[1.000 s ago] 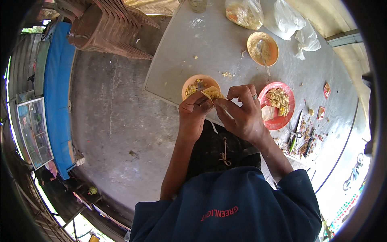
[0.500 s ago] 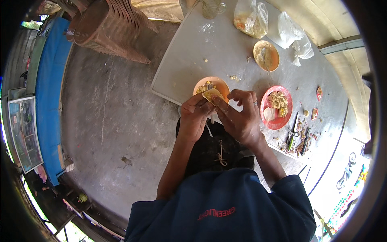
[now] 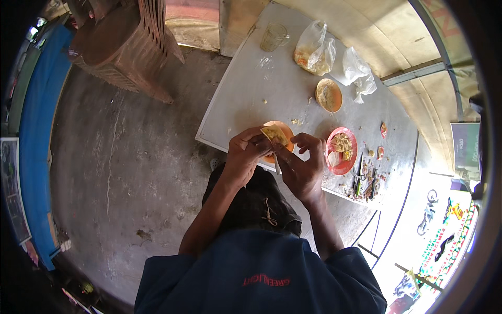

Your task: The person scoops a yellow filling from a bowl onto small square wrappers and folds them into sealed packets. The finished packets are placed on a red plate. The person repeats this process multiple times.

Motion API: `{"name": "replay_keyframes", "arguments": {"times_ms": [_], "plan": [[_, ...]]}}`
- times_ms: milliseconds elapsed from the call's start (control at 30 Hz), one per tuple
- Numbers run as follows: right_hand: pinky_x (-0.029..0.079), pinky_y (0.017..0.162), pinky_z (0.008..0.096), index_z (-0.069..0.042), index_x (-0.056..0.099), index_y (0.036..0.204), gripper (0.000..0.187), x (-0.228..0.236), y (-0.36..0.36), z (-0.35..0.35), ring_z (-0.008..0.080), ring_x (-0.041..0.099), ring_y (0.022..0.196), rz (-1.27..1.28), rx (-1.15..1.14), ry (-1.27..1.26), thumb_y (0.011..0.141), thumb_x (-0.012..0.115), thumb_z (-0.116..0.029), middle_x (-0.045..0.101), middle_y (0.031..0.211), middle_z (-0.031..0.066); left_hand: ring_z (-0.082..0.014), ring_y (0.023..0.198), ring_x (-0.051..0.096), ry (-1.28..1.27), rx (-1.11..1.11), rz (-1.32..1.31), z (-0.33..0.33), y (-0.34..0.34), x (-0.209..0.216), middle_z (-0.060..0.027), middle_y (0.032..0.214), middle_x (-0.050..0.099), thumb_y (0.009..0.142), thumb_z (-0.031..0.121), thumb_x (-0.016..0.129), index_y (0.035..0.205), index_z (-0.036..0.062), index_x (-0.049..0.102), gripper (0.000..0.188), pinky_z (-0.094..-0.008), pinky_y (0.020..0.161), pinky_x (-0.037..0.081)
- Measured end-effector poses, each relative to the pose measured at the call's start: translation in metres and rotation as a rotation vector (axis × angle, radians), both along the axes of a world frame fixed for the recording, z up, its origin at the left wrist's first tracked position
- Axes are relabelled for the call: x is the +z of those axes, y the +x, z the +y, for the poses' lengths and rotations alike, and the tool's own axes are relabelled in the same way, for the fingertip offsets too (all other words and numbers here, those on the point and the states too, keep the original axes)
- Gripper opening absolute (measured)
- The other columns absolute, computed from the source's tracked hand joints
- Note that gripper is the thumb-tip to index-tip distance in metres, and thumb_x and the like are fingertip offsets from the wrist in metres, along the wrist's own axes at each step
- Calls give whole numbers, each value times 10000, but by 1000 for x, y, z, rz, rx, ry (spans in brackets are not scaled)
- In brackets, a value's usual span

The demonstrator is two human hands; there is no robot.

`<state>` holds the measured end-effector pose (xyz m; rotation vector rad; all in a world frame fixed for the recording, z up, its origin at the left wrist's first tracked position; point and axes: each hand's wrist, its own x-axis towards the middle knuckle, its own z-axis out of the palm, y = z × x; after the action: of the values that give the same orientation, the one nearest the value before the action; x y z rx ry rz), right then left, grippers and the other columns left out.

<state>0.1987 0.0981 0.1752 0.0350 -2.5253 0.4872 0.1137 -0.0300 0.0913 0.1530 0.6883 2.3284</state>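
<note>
Above the near edge of the table, my left hand [image 3: 242, 159] pinches a pale, flat dough wrapper [image 3: 274, 134] with yellowish filling on it. My right hand [image 3: 306, 168] has its thumb and a finger pressed on the wrapper's near right edge, with another finger raised and bent. Behind and below the wrapper stands an orange bowl [image 3: 287, 131], partly hidden by my hands. A spoon handle [image 3: 277, 166] sticks out from the bowl toward me. Right of my right hand lies a red plate [image 3: 352, 164] with pale wrappers and filled, folded pieces.
Farther back stand a small orange bowl [image 3: 335, 104] with pale contents, clear plastic bags [image 3: 314, 55] and a glass mug [image 3: 273, 36]. Scissors [image 3: 361, 175], knives and scraps lie at the table's right front. Stacked brown chairs [image 3: 112, 47] stand at the far left.
My view has shifted, so the table sits lower and farther left in it. The wrapper is tilted up more, showing its filling. Both hands keep their hold on it.
</note>
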Motion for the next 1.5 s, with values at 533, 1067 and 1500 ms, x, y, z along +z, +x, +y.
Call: {"name": "replay_keyframes", "arguments": {"times_ms": [533,1067,1500], "plan": [[570,801,326,6,659,1068,277,-8,-8,-35,191,719,890,91,-326,-506,824,776,64,719,1021,130,-201,1104,672,96,-72,-52,-4,-10,-6,-126,1171,662,899,-70,712,1257,19,593,387,-351,990,578],[561,806,312,12,602,1190,377,-11,-30,-14,185,715,910,2,-204,-686,849,749,77,706,1008,125,-198,1074,690,-38,-57,4,-1,-37,1,-126,1131,698,907,-45,715,1247,-5,606,359,-360,968,570],[543,698,338,-31,768,1043,300,-19,-25,84,248,651,866,38,138,-195,756,814,43,665,948,80,-194,1070,698,-264,75,67,56,-6,9,-146,1158,710,945,-49,649,1294,-55,614,351,-355,973,570]]}}
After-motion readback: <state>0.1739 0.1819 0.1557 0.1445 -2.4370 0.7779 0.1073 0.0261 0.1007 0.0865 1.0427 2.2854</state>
